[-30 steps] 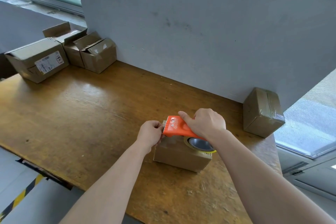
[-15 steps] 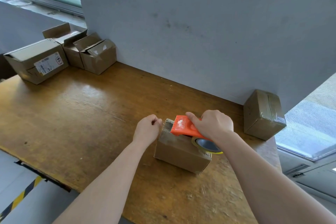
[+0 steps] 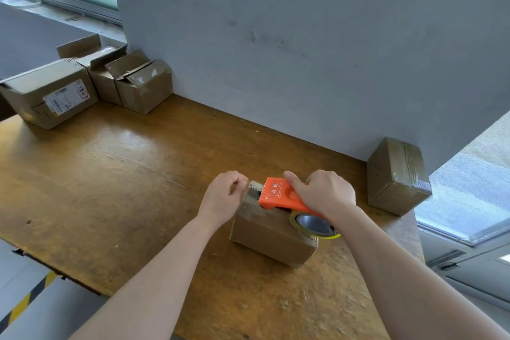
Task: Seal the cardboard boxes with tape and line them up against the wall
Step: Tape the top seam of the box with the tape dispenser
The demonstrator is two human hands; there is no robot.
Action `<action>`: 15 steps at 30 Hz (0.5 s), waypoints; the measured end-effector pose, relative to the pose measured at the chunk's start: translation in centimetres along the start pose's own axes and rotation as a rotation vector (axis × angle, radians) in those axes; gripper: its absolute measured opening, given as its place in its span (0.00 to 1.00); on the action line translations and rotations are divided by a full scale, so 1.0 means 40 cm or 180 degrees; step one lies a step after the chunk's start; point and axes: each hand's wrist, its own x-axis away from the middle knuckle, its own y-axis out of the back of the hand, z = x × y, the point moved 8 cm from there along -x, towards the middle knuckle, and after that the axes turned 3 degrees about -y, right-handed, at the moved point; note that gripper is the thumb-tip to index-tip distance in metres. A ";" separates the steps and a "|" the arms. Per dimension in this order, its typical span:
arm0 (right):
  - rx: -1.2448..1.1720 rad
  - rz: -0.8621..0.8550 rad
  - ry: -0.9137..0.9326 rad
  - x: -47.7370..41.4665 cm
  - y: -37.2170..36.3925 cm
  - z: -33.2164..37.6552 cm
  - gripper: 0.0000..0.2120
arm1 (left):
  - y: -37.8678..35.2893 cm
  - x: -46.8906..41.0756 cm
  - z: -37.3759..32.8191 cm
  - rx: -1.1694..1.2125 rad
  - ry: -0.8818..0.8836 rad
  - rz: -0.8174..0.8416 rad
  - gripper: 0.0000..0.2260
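A small cardboard box (image 3: 269,236) sits on the wooden table (image 3: 110,174) near its front right. My right hand (image 3: 327,193) grips an orange tape dispenser (image 3: 278,197) that lies on the box's top, its toothed edge toward the left end. The yellowish tape roll (image 3: 311,225) hangs over the box's near right corner. My left hand (image 3: 225,196) hovers at the box's left end with its fingers curled; I see nothing held in it. A box wrapped in tape (image 3: 394,176) stands against the grey wall (image 3: 303,50) at the right.
At the far left, a larger labelled box (image 3: 47,94) and two boxes with open flaps (image 3: 103,77) (image 3: 143,85) stand by the wall corner. The table's right edge runs just past the taped box. Below the front edge lies floor with a yellow-black stripe (image 3: 24,301).
My right hand has drawn the dispenser rightward along the box top. My left hand has come off the box's left end and now sits curled beside it.
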 end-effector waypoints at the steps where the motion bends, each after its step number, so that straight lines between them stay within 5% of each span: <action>1: -0.0020 0.0000 -0.0007 -0.001 0.000 -0.001 0.32 | -0.004 -0.007 -0.005 0.0212 -0.0003 0.0059 0.08; 10: -0.0303 0.0244 -0.0211 -0.012 -0.031 -0.026 0.35 | -0.033 -0.016 0.024 -0.0290 0.0080 0.0462 0.14; 15: 0.0048 -0.0174 0.0000 -0.016 0.047 0.002 0.32 | -0.033 0.001 0.020 -0.0151 0.0192 0.0471 0.13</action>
